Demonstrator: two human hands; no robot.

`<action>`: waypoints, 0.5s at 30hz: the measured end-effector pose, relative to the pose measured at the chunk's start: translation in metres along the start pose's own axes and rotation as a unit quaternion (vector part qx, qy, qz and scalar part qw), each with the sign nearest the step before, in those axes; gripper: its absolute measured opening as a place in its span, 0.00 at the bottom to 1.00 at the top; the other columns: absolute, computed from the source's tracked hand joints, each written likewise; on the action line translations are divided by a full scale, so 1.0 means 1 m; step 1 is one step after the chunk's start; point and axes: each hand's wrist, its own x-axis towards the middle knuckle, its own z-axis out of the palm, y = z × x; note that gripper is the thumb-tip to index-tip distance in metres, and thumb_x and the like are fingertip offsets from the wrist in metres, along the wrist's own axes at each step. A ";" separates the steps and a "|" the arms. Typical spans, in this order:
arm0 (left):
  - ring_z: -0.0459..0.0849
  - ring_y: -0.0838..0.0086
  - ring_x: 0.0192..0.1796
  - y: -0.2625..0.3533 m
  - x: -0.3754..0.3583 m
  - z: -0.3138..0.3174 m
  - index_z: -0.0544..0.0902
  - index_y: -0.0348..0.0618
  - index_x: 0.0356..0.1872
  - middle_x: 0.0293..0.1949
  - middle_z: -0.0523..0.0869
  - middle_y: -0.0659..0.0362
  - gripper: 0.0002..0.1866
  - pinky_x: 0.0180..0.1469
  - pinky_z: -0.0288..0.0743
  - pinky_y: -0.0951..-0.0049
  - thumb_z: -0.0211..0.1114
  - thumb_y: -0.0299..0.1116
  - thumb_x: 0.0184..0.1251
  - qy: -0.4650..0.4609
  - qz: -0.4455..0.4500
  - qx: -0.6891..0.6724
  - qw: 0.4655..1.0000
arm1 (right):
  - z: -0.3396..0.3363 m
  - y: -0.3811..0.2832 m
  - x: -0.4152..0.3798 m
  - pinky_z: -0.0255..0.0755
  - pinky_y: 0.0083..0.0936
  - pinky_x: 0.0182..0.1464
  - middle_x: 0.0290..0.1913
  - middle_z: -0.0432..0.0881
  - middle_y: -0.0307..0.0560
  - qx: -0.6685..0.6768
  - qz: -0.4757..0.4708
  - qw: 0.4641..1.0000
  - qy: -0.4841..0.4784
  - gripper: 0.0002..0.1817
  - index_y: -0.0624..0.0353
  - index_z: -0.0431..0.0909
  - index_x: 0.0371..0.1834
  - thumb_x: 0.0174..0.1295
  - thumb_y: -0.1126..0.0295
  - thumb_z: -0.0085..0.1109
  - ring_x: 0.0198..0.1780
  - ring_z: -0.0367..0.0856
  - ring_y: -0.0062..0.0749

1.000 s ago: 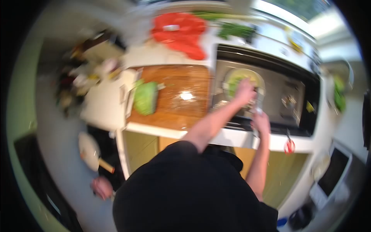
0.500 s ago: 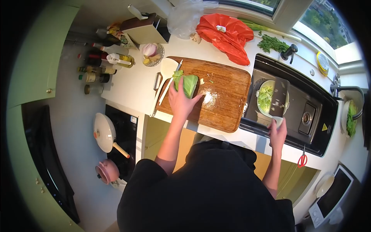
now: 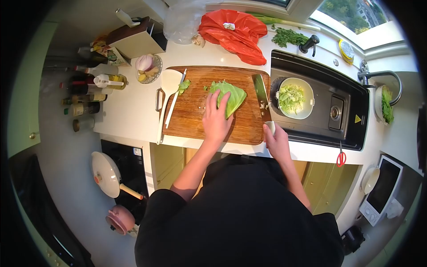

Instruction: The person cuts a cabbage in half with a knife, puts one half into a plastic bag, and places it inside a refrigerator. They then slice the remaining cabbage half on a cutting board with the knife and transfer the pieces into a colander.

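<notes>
I look down over a white counter [image 3: 129, 111] with a wooden board [image 3: 195, 111] in its middle and a black sink [image 3: 338, 111] at its right end. Half a second ago the cabbage [image 3: 231, 95] lay at the board's left edge and the knife [image 3: 262, 95] hung over the sink; now the cabbage sits near the board's right edge and the blade lies on the board beside it. My left hand [image 3: 216, 120] presses flat, fingers spread, on the cabbage's near side. My right hand [image 3: 276, 141] is closed around the knife handle at the board's near right corner. I judge another round of cutting is about to start.

A white bowl [image 3: 307, 95] of shredded cabbage stands in the sink. A red bag [image 3: 231, 33] lies at the counter's back edge; bottles [image 3: 89, 95] crowd its left end. Scissors [image 3: 341, 156] lie at the near right.
</notes>
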 end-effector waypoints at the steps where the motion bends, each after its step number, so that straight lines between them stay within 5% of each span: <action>1: 0.69 0.51 0.77 -0.001 0.000 0.001 0.74 0.58 0.73 0.75 0.69 0.54 0.41 0.71 0.75 0.50 0.80 0.29 0.55 -0.010 0.008 0.003 1.000 | 0.003 -0.001 0.001 0.75 0.40 0.33 0.22 0.81 0.56 -0.034 -0.043 0.998 0.024 0.18 0.67 0.81 0.44 0.78 0.59 0.61 0.26 0.84 0.49; 6: 0.68 0.50 0.77 -0.012 0.001 -0.041 0.77 0.52 0.69 0.72 0.73 0.53 0.34 0.76 0.66 0.44 0.76 0.30 0.59 -0.033 0.089 0.006 0.995 | -0.002 -0.025 -0.002 0.73 0.47 0.36 0.24 0.81 0.61 -0.041 -0.047 0.998 -0.003 0.21 0.67 0.80 0.42 0.80 0.55 0.54 0.29 0.82 0.61; 7: 0.77 0.52 0.69 -0.028 0.003 -0.046 0.83 0.47 0.58 0.64 0.80 0.53 0.22 0.70 0.72 0.49 0.75 0.31 0.61 -0.002 0.125 -0.027 0.992 | -0.002 -0.030 -0.004 0.73 0.48 0.36 0.25 0.81 0.62 -0.018 -0.034 0.999 -0.021 0.22 0.67 0.80 0.42 0.81 0.54 0.52 0.30 0.81 0.63; 10: 0.84 0.60 0.54 -0.044 0.004 -0.050 0.85 0.46 0.44 0.49 0.85 0.60 0.12 0.54 0.81 0.59 0.74 0.32 0.61 0.013 0.160 -0.065 0.985 | 0.006 -0.060 -0.009 0.72 0.53 0.38 0.27 0.82 0.64 -0.089 -0.075 0.992 -0.050 0.24 0.66 0.80 0.40 0.82 0.53 0.48 0.33 0.80 0.68; 15: 0.84 0.61 0.54 -0.044 0.008 -0.034 0.86 0.47 0.46 0.50 0.85 0.60 0.13 0.52 0.81 0.60 0.74 0.32 0.59 -0.019 0.207 -0.054 0.977 | 0.024 -0.072 -0.004 0.71 0.59 0.39 0.27 0.81 0.67 -0.155 -0.094 0.981 -0.067 0.24 0.64 0.78 0.36 0.83 0.54 0.48 0.35 0.81 0.70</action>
